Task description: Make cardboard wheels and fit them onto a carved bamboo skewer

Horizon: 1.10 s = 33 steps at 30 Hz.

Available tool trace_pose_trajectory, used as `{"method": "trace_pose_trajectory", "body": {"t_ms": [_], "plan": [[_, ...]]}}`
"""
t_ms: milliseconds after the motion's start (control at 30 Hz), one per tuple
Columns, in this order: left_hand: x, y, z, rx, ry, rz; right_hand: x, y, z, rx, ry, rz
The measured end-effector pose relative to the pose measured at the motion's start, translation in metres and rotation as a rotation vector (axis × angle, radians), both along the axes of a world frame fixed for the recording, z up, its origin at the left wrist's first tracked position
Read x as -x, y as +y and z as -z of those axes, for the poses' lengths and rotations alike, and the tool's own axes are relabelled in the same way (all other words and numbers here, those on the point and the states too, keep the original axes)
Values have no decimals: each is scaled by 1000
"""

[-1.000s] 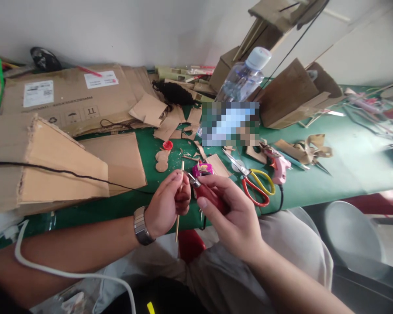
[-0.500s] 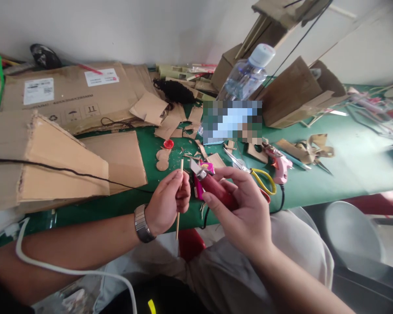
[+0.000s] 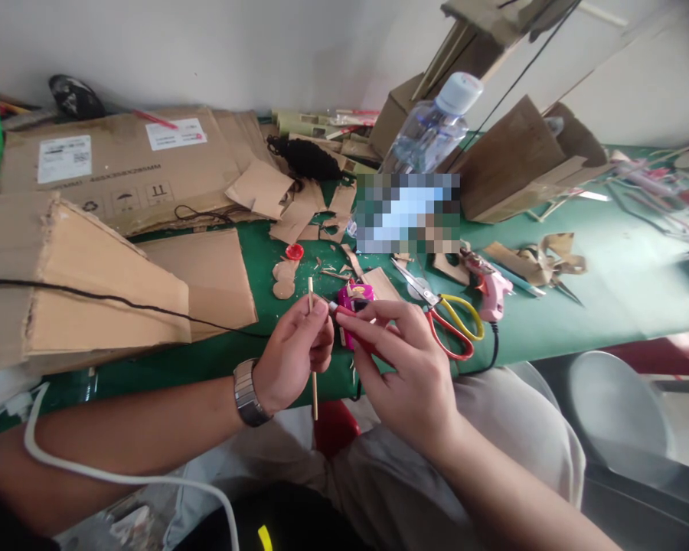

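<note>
My left hand [image 3: 298, 337] is closed around a thin wooden stick [image 3: 315, 394], held nearly upright with its ends showing above and below the fist. In my right hand [image 3: 410, 367] is a red-handled knife [image 3: 344, 310], its metal end pointing at the stick beside my left thumb. The blade is now hardly visible, and I cannot tell whether it touches the wood. Just behind the knife sits a magenta tape-like item [image 3: 359, 293]. Scissors [image 3: 436, 298] with one yellow and one red handle lie right of it on the green table.
A pink glue gun [image 3: 491, 291] with a black cord lies to the right. Cardboard scraps [image 3: 298, 218] and a red cap [image 3: 294, 252] are scattered behind my hands. A water bottle [image 3: 428, 138] stands at the back. A cardboard shape [image 3: 109, 283] occupies the left; a grey stool [image 3: 620, 405] is at right.
My right hand has turned the knife and brought it left, closer to the stick; its blade, plain to see before, is now mostly hidden. The stick tilts slightly differently in my left hand.
</note>
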<state>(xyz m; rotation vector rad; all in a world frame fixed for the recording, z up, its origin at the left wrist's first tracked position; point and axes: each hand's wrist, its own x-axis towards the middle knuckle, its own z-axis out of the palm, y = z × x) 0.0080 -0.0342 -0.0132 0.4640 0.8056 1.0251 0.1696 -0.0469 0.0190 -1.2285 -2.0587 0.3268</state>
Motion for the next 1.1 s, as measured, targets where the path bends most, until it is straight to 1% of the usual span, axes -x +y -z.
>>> {"method": "trace_pose_trajectory", "body": {"t_ms": [167,367,467,567,633,667,733,800,900,933,1000,1100], "plan": [[-1,0,4,41,27,-41,5,-2,-2,8,36,-84],[-1,-1,6,30,28,-20,7,-4,-3,32,79,-129],[0,-2,6,49,69,-6,7,-5,-2,82,115,-147],[1,-3,6,75,82,-2,8,-7,-2,166,159,-150],[2,-3,8,49,67,-27,9,-8,-3,248,198,-128],[2,-3,8,33,62,-43,9,-8,-3,315,231,-114],[2,-2,9,11,65,-70,9,-9,-4,505,330,-96],[3,-2,9,2,78,-74,10,-10,-6,733,476,-103],[4,-5,6,-40,103,-13,11,-12,-8,1002,691,-132],[5,-6,5,-60,119,15,11,-12,-9,1061,739,-135],[6,-9,3,-102,161,54,11,-12,-10,1129,792,-128],[6,-11,2,-154,207,82,11,-12,-10,1137,813,-96]]}}
